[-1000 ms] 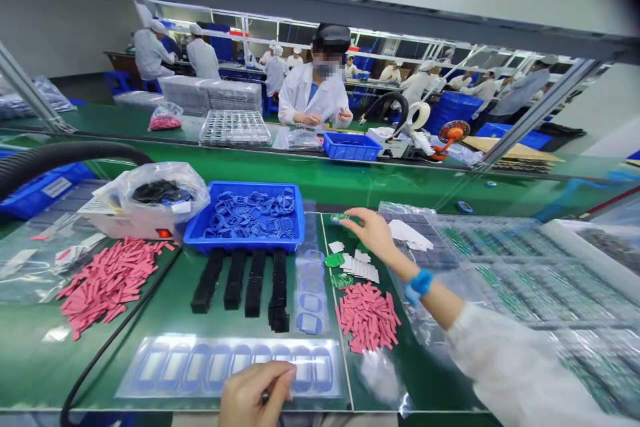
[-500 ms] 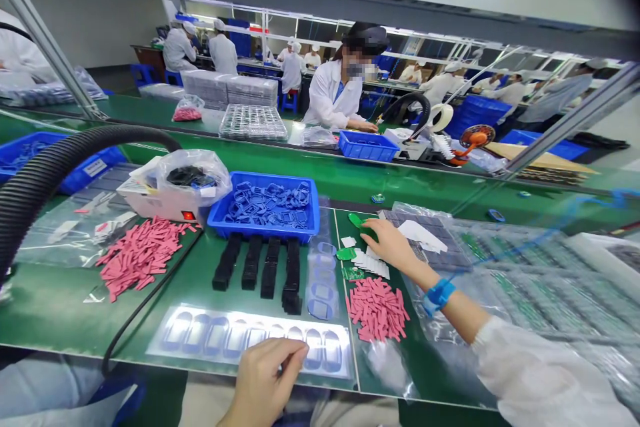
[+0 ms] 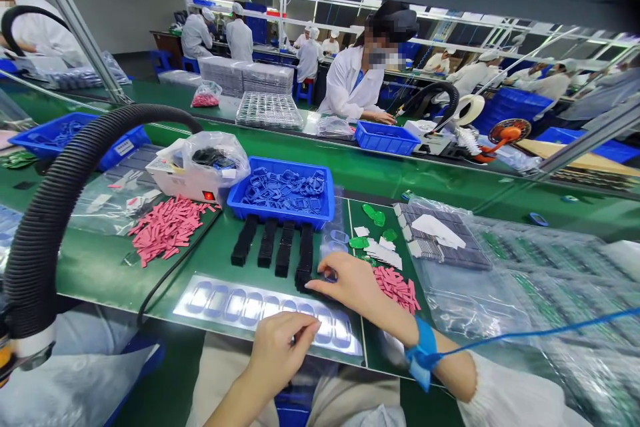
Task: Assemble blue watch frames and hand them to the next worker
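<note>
**Right hand moves from green boards to black row**

Since the last frame, the right hand (image 3: 350, 283) has come away from the green boards (image 3: 373, 215), right of the blue bin (image 3: 281, 192), and now reaches in at the near side of the bin. Its thumb and forefinger stand parted at the near end of the rightmost black row (image 3: 305, 257); whether they touch it, I can't quite tell. The left hand (image 3: 280, 347) is closer to the wearer, thumb and forefinger pinched together at the near edge of the clear sheet (image 3: 230, 300) with its oval pieces; I can't see if anything sits between the tips.

Four black rows, that one included, run side by side just in front of the bin, which is filled with blue frames (image 3: 287, 188). Left of the bin are a white box (image 3: 175, 180) with a red switch and, nearer, a pink heap (image 3: 167, 230). To its right, beyond a narrow strip (image 3: 339, 236) of oval pieces, lie white slips (image 3: 384, 255) and pink pieces (image 3: 400, 287), the latter partly hidden by the right hand and arm.
</note>
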`<state>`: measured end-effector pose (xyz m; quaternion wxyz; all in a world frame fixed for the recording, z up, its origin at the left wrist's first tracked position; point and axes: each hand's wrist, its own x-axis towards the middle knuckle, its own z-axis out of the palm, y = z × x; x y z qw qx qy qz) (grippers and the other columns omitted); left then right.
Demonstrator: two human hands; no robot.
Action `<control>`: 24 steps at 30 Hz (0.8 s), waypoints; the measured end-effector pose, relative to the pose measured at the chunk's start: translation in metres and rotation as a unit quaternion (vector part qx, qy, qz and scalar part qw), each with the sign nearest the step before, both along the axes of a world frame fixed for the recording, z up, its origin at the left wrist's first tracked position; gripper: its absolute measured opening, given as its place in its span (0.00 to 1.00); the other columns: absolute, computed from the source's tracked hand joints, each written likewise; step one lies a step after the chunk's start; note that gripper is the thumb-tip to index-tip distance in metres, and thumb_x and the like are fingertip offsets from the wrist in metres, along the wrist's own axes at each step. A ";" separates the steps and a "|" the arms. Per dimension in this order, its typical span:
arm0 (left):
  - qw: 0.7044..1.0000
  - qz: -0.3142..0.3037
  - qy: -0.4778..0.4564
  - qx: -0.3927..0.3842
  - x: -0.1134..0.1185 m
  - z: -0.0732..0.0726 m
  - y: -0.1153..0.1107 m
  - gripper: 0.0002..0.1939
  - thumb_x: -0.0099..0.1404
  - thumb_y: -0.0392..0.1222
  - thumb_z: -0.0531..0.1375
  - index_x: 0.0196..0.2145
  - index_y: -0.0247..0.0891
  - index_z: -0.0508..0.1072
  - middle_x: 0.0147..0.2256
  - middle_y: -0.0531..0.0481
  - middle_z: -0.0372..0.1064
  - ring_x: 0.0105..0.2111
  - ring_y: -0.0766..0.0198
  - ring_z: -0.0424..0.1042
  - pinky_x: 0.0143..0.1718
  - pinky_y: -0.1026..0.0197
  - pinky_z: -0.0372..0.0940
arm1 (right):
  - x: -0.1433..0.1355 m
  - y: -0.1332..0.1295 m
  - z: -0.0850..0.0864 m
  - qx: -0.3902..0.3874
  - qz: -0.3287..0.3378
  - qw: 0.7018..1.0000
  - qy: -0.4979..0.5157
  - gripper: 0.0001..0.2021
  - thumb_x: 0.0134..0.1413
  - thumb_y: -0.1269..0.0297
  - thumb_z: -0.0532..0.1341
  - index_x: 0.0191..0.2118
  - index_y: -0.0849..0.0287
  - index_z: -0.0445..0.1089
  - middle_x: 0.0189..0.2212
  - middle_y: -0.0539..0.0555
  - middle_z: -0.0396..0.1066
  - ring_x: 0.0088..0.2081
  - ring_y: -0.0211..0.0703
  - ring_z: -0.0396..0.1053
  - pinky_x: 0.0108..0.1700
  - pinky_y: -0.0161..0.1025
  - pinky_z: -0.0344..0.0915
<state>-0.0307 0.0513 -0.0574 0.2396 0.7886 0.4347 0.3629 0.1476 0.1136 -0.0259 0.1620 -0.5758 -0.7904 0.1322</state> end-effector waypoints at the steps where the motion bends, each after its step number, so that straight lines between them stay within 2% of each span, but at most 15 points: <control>1: 1.000 -0.003 -0.001 -0.003 0.000 0.000 0.000 0.12 0.66 0.38 0.54 0.29 0.38 0.76 0.22 0.52 0.75 0.21 0.66 0.72 0.24 0.65 0.63 | -0.006 0.000 -0.003 -0.009 0.004 1.000 0.003 0.15 0.47 0.49 0.65 0.28 0.56 0.72 0.25 0.50 0.73 0.30 0.42 0.71 0.28 0.35 0.60; 5: 1.000 -0.008 -0.014 -0.023 -0.001 0.000 -0.001 0.13 0.65 0.38 0.54 0.29 0.38 0.77 0.21 0.52 0.74 0.21 0.65 0.71 0.25 0.65 0.63 | -0.011 0.001 -0.006 -0.036 0.019 0.999 0.027 0.13 0.51 0.55 0.65 0.22 0.56 0.70 0.21 0.48 0.71 0.25 0.38 0.68 0.26 0.34 0.55; 8: 0.998 -0.004 -0.038 -0.054 -0.001 0.001 -0.001 0.13 0.65 0.39 0.54 0.28 0.38 0.77 0.21 0.51 0.74 0.22 0.65 0.72 0.25 0.65 0.64 | -0.005 -0.005 0.002 -0.040 0.024 0.997 0.059 0.12 0.52 0.57 0.64 0.23 0.57 0.69 0.21 0.48 0.70 0.25 0.38 0.66 0.26 0.35 0.56; 12: 0.988 0.015 -0.086 -0.127 -0.004 0.011 -0.004 0.14 0.66 0.42 0.54 0.31 0.36 0.78 0.27 0.46 0.77 0.26 0.62 0.73 0.28 0.63 0.67 | 0.004 -0.026 0.024 -0.044 0.047 0.990 0.124 0.11 0.56 0.59 0.61 0.26 0.58 0.69 0.25 0.50 0.71 0.29 0.40 0.68 0.32 0.36 0.63; 14: 0.979 0.012 -0.115 -0.169 -0.005 0.020 -0.008 0.20 0.68 0.49 0.51 0.34 0.34 0.78 0.29 0.44 0.78 0.28 0.61 0.75 0.29 0.62 0.69 | 0.006 -0.041 0.039 -0.065 0.084 0.979 0.171 0.11 0.56 0.58 0.61 0.27 0.57 0.70 0.31 0.51 0.73 0.35 0.40 0.71 0.38 0.37 0.66; 15: 0.966 -0.010 -0.146 -0.213 -0.004 0.025 -0.011 0.23 0.68 0.53 0.49 0.35 0.34 0.78 0.30 0.43 0.78 0.29 0.61 0.76 0.30 0.62 0.70 | 0.007 -0.049 0.046 -0.086 0.107 0.970 0.200 0.10 0.56 0.57 0.61 0.28 0.57 0.70 0.34 0.52 0.74 0.38 0.39 0.71 0.42 0.37 0.67; 16: 0.942 -0.047 -0.188 -0.273 -0.003 0.029 -0.014 0.27 0.67 0.58 0.48 0.36 0.33 0.78 0.30 0.42 0.78 0.30 0.60 0.76 0.31 0.62 0.70 | 0.007 -0.057 0.052 -0.113 0.130 0.958 0.231 0.09 0.55 0.58 0.62 0.28 0.56 0.71 0.38 0.52 0.73 0.41 0.39 0.71 0.44 0.37 0.67; 17: 0.904 -0.097 -0.236 -0.343 -0.002 0.034 -0.017 0.30 0.64 0.62 0.49 0.36 0.33 0.78 0.30 0.42 0.78 0.30 0.60 0.77 0.32 0.62 0.71 | 0.006 -0.064 0.057 -0.141 0.149 0.944 0.259 0.08 0.54 0.58 0.63 0.28 0.56 0.71 0.40 0.52 0.73 0.43 0.39 0.71 0.46 0.37 0.67; 19: 0.792 -0.191 -0.325 -0.480 0.001 0.041 -0.023 0.32 0.54 0.68 0.55 0.33 0.33 0.79 0.28 0.43 0.78 0.28 0.62 0.75 0.33 0.62 0.70 | 0.005 -0.077 0.063 -0.187 0.169 0.920 0.299 0.06 0.53 0.62 0.64 0.28 0.55 0.71 0.42 0.51 0.72 0.44 0.39 0.71 0.47 0.37 0.67; 20: 0.744 -0.220 -0.351 -0.524 0.003 0.044 -0.026 0.32 0.50 0.68 0.59 0.31 0.33 0.79 0.27 0.44 0.77 0.26 0.64 0.74 0.33 0.63 0.69 | 0.005 -0.083 0.064 -0.197 0.169 0.916 0.305 0.05 0.53 0.64 0.65 0.28 0.55 0.71 0.42 0.51 0.72 0.44 0.38 0.71 0.46 0.36 0.67; 21: 0.717 -0.233 -0.361 -0.549 0.004 0.046 -0.029 0.31 0.48 0.67 0.61 0.30 0.33 0.79 0.26 0.45 0.77 0.25 0.66 0.73 0.33 0.64 0.68 | 0.005 -0.088 0.064 -0.196 0.165 0.916 0.307 0.04 0.52 0.65 0.65 0.28 0.55 0.71 0.42 0.50 0.72 0.43 0.38 0.71 0.45 0.35 0.68; 22: 0.703 -0.235 -0.366 -0.562 0.005 0.048 -0.031 0.30 0.48 0.66 0.62 0.31 0.34 0.80 0.26 0.45 0.77 0.25 0.66 0.73 0.33 0.65 0.67 | 0.005 -0.093 0.063 -0.181 0.156 0.921 0.308 0.03 0.52 0.65 0.65 0.29 0.54 0.71 0.42 0.50 0.72 0.42 0.37 0.72 0.44 0.34 0.68; 24: 0.696 -0.225 -0.376 -0.569 0.006 0.051 -0.036 0.27 0.50 0.63 0.62 0.35 0.36 0.80 0.28 0.46 0.77 0.27 0.67 0.72 0.34 0.65 0.66 | 0.006 -0.103 0.058 -0.103 0.117 0.938 0.309 0.05 0.51 0.63 0.66 0.34 0.53 0.70 0.41 0.51 0.72 0.41 0.39 0.72 0.42 0.34 0.70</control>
